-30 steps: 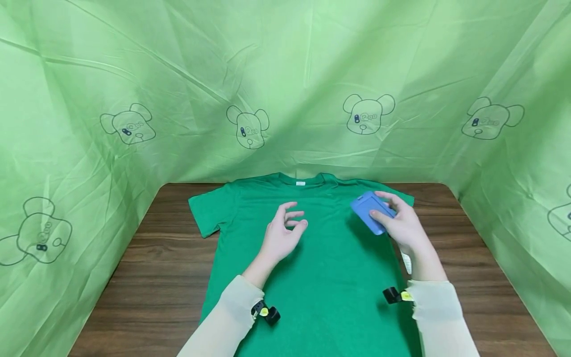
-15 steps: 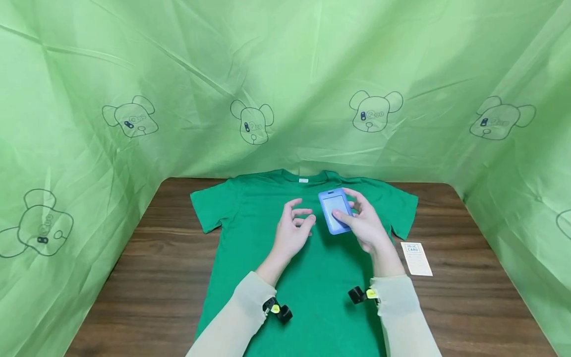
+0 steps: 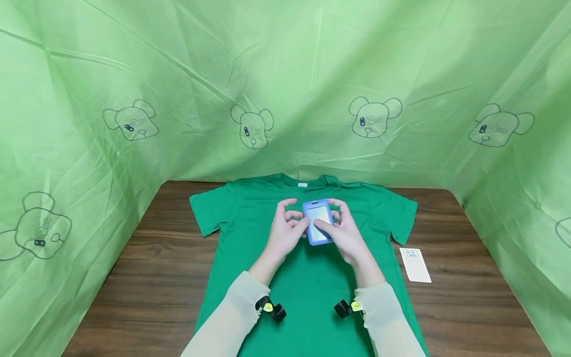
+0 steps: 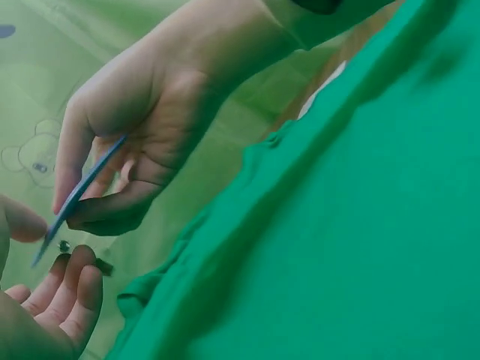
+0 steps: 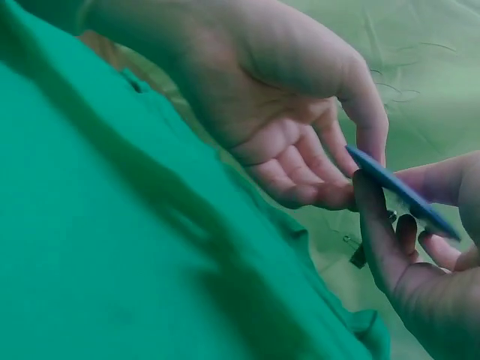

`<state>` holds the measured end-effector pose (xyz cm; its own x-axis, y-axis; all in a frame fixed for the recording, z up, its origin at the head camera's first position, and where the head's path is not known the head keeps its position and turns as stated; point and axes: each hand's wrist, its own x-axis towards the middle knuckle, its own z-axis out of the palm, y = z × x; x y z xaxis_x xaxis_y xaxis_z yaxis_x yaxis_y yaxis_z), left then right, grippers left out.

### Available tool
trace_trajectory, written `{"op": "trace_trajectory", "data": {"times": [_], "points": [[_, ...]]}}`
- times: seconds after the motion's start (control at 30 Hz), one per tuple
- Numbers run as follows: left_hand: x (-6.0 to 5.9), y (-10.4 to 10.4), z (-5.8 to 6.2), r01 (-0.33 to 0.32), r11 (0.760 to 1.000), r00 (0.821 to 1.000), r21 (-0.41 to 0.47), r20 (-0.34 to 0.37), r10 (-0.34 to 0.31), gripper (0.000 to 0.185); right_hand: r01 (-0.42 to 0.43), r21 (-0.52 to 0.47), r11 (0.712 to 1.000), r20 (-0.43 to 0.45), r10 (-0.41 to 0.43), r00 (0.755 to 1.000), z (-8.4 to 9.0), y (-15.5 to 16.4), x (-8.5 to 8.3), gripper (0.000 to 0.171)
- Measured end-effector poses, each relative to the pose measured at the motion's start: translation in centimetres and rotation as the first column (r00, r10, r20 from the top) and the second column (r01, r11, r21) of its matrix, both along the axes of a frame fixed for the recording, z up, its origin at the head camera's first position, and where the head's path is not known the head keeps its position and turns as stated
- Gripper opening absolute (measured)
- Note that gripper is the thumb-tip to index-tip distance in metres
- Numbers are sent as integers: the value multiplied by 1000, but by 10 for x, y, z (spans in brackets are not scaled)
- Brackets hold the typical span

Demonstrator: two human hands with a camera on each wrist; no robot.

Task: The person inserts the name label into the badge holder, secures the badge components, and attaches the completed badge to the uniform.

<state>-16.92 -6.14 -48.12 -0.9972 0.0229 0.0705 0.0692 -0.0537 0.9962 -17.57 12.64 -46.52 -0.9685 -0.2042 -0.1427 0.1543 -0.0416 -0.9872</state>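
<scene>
A blue badge holder (image 3: 318,237) with a clear window is held up over the green T-shirt (image 3: 308,307). My right hand (image 3: 347,235) pinches it, thumb across the front and fingers behind. My left hand (image 3: 284,233) has come to its left edge, the thumb tip overlapping that edge in the head view. In the left wrist view, the left fingers (image 4: 75,292) are loosely bent, with a gap between them and the holder seen edge-on (image 4: 79,193). A small dark clip (image 5: 358,257) hangs behind the holder in the right wrist view.
The T-shirt lies flat on a dark wooden table (image 3: 147,277), collar at the far side. A white printed card (image 3: 416,267) marked "ID/IC CARD" lies to its right. Green cloth (image 3: 294,64) with bear drawings hangs at the back and both sides.
My right hand has carried the badge holder left and turned it upright, its window facing me. My left hand has moved only slightly. The white card, partly hidden earlier, now shows fully.
</scene>
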Motion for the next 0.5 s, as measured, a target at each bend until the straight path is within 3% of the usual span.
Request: {"op": "trace_trajectory", "data": {"times": [0.13,0.3,0.5], "points": [[-7,-8,-2,-14,1000,1000,26,17,14,60,3,13,1000,-7,-3,1000,-1,-9,-2,65],[-11,-14,5,-54,998,998,-43,13,54,41,30,81,996,-10,-30,1000,-4,-11,-2,43],[-7,-18,15,-68,996,998,-54,3,69,24,-1,100,995,-30,4,1000,-5,-13,-5,43]]}}
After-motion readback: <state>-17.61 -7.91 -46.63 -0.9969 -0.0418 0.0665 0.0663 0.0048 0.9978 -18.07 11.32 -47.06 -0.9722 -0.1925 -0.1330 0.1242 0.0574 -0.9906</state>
